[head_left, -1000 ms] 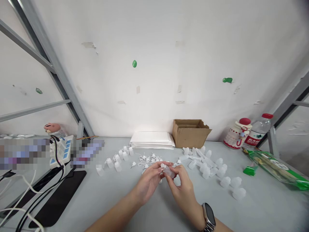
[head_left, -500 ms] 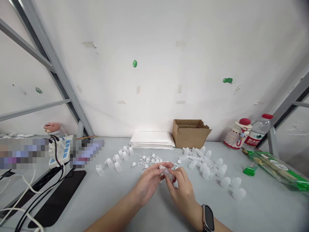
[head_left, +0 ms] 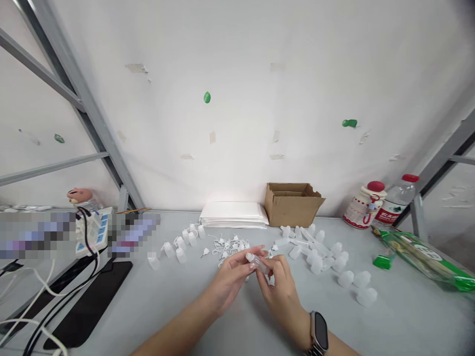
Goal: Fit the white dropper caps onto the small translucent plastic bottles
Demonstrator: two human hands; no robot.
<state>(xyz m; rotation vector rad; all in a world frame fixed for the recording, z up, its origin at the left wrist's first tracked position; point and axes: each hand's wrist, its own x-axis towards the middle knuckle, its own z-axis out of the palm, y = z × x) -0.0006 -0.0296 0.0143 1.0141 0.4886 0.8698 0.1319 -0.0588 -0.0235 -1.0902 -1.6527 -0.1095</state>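
Note:
Between my two hands is a small translucent plastic bottle (head_left: pixel 259 264), tilted with its narrow neck toward the upper left. My left hand (head_left: pixel 233 279) is closed on its neck end, thumb and fingers on either side. My right hand (head_left: pixel 277 284) pinches the other end, partly covering it. Just beyond my left hand lies a pile of small white caps (head_left: pixel 230 244) with thin loops. Several similar translucent bottles (head_left: pixel 315 262) lie scattered to the right. On the left stand several small whitish bottles (head_left: pixel 180 254) with pieces on top.
A stack of white envelopes (head_left: pixel 233 216) and an open cardboard box (head_left: pixel 297 210) stand against the wall. At right are a red-topped flask (head_left: pixel 363 207), a water bottle (head_left: pixel 395 202) and a green package (head_left: pixel 426 259). A power strip (head_left: pixel 97 232) and dark mat (head_left: pixel 91 306) lie left.
The bottle has shifted slightly to the right in my fingers, and the left fingertips have moved a little along its neck. Everything else on the table stays put.

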